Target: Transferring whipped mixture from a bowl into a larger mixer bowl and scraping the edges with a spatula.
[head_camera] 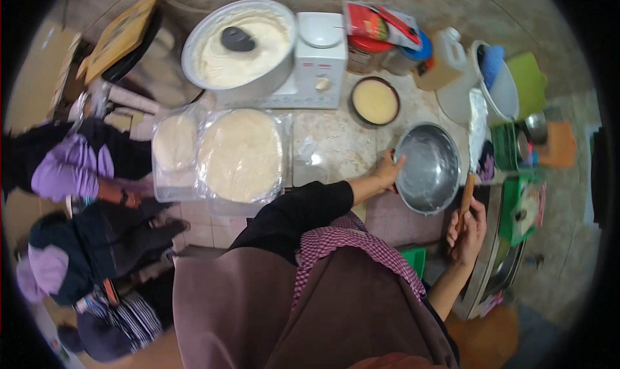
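Note:
My left hand (387, 171) grips the left rim of a metal mixing bowl (430, 168), which is tilted at the counter's front edge. A thin film of pale cream coats parts of its inside. In my right hand (469, 228) is the wooden handle of a long metal icing spatula (477, 127), held just right of the bowl. Its blade points away from me and is smeared white. Behind the bowl sits a round dark-rimmed pan (375, 100) with a pale yellow filling.
A stand mixer (319, 59) carries a large bowl of whipped cream (271, 35). Plastic-wrapped round cakes (240, 156) lie left. Jars, a plastic jug (441, 61) and a white bucket (508, 93) line the back right. A sink (503, 267) is at right; several people (72, 165) are at left.

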Demonstrator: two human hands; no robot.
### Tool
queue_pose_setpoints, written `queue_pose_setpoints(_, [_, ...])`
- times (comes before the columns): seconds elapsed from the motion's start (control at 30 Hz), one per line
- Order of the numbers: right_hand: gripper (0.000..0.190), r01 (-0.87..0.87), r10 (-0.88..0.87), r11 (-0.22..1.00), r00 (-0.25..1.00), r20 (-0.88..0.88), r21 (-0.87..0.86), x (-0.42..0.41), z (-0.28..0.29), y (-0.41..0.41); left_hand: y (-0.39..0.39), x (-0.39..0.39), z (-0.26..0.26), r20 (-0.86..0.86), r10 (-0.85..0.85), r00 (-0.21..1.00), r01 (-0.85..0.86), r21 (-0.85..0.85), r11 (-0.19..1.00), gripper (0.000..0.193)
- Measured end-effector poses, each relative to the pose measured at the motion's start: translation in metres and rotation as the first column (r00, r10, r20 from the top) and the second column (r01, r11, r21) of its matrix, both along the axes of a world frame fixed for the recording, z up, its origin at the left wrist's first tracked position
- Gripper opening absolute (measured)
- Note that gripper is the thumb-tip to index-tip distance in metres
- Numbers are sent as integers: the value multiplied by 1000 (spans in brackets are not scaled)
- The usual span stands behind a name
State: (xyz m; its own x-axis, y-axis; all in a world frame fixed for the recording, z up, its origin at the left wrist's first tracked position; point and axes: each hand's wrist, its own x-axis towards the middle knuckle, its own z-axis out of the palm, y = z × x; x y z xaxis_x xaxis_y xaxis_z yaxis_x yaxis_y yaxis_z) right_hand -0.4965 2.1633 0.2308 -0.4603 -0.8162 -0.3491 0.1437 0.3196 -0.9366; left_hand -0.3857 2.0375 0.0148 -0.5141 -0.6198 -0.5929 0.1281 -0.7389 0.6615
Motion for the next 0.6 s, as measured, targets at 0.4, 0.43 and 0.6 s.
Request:
queue_pose_setpoints(0.4, [35, -419, 418, 908, 898, 136, -26, 49, -28, -86, -18, -33, -54, -76, 142, 987, -156, -217, 964, 104])
queue_pose_setpoints(0.43, [34, -499, 504, 863, 862, 60, -77, 59, -33, -97, -20, -29, -64, -178, 66, 982, -109, -249, 962, 103])
queue_pose_setpoints(0.6, [34, -648, 592, 744, 752, -291, -163, 102, -40, -154, -11, 22, -30, -155, -149, 977, 109, -240, 965, 88])
